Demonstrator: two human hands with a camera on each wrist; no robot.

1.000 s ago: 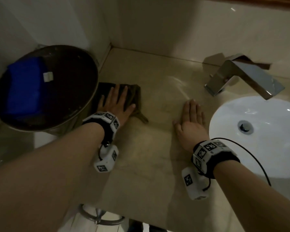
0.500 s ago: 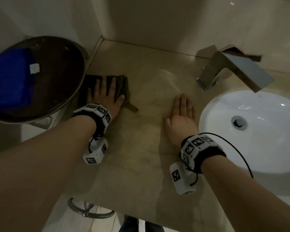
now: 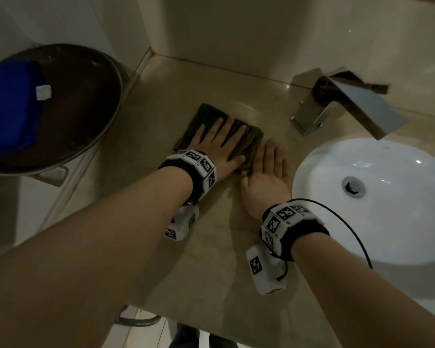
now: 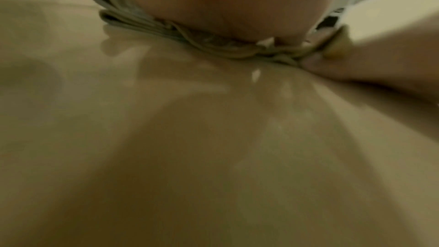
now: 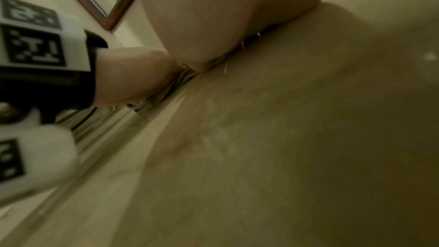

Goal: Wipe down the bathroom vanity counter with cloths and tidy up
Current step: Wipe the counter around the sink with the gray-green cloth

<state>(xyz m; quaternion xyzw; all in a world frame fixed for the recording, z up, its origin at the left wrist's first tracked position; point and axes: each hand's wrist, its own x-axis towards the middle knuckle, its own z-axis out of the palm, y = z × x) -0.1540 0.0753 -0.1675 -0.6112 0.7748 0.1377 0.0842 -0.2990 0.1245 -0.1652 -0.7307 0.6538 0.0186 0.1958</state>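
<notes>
A white oval sink (image 3: 377,204) is set into the beige bench (image 3: 211,259) at the right, with a chrome faucet (image 3: 342,106) standing behind it near the back wall. At the far left a round dark bin lid (image 3: 68,106) is seen, with a blue cloth (image 3: 8,106) lying on it, a small white tag on its edge. A dark green cloth (image 3: 249,141), folded, lies on the bench between the bin and the faucet. The left hand (image 3: 221,146) is laid flat on this cloth, its grip spread with straight fingers pressing down. The right hand (image 3: 266,172) is laid palm-down on the bench just beside the sink, its fingers straight and together, its inner edge touching the cloth's right edge. Both forearms are stretched forward over the bench, the wrists close together.
</notes>
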